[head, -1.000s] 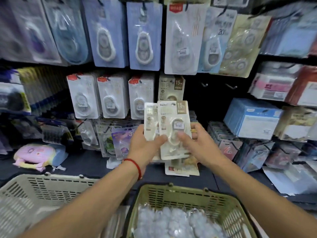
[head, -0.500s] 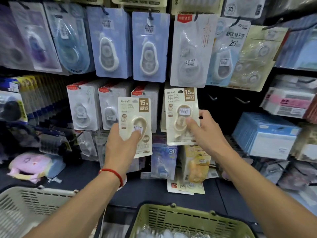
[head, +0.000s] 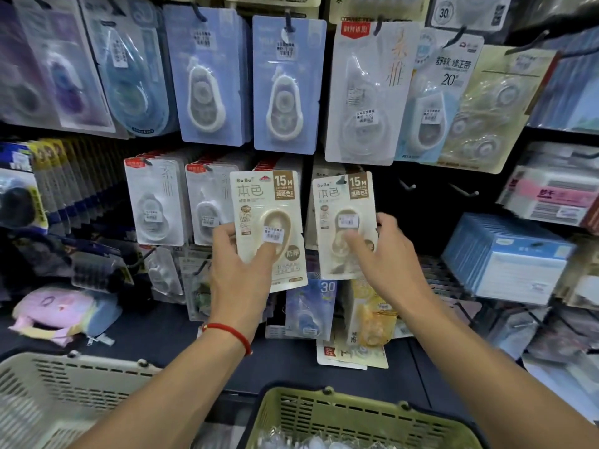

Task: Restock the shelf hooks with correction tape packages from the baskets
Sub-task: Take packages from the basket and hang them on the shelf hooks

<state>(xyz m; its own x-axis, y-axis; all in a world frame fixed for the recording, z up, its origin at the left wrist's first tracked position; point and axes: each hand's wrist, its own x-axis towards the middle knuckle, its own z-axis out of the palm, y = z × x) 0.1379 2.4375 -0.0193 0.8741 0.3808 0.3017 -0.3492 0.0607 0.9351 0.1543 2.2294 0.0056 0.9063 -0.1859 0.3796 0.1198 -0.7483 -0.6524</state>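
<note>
Left hand (head: 238,273) pinches a beige correction tape package (head: 267,228), thumb on the blister, held upright in front of the white hanging packs (head: 155,202). Right hand (head: 387,260) grips a second beige package (head: 345,222) by its right edge, hole at a hook. Two bare hooks (head: 406,185) just right, dark open gap there. Green basket (head: 356,413) below, beige basket (head: 64,384) lower left.

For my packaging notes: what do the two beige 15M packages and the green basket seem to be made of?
Left beige package and right beige package: probably matte printed card with a clear glossy plastic blister; reflections show over the tape. Green basket: apparently moulded plastic, with slotted walls and a dull sheen.
</note>
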